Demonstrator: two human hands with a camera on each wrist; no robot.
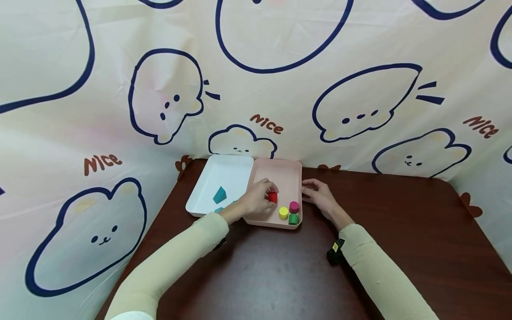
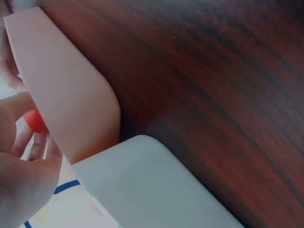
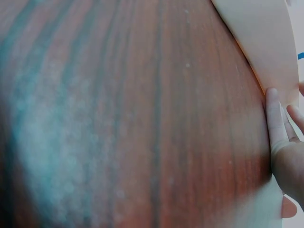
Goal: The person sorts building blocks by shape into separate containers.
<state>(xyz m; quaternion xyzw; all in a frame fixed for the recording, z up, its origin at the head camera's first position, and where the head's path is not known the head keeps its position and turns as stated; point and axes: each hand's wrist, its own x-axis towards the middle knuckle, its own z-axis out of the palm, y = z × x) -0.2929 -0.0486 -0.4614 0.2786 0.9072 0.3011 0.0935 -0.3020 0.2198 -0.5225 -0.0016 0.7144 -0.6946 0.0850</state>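
My left hand [image 1: 258,198] reaches into the pink tray [image 1: 276,162] and pinches a red cylinder block [image 1: 273,198] between thumb and fingers. In the left wrist view that red block [image 2: 34,121] shows just past the tray wall, partly hidden by the fingers. A yellow cylinder block [image 1: 283,213], a magenta one [image 1: 294,207] and a green one [image 1: 294,219] stand close together in the tray's near right corner. Along the tray's right outer side rests my right hand [image 1: 320,195], its fingers [image 3: 274,114] extended against the wall.
Against the pink tray's left side stands a white tray [image 1: 236,162]. It holds a teal angular block [image 1: 220,195] and another teal piece [image 1: 218,210] partly behind the left forearm. Both trays sit on a dark wooden table [image 1: 260,275], with a printed curtain [image 1: 288,102] behind.
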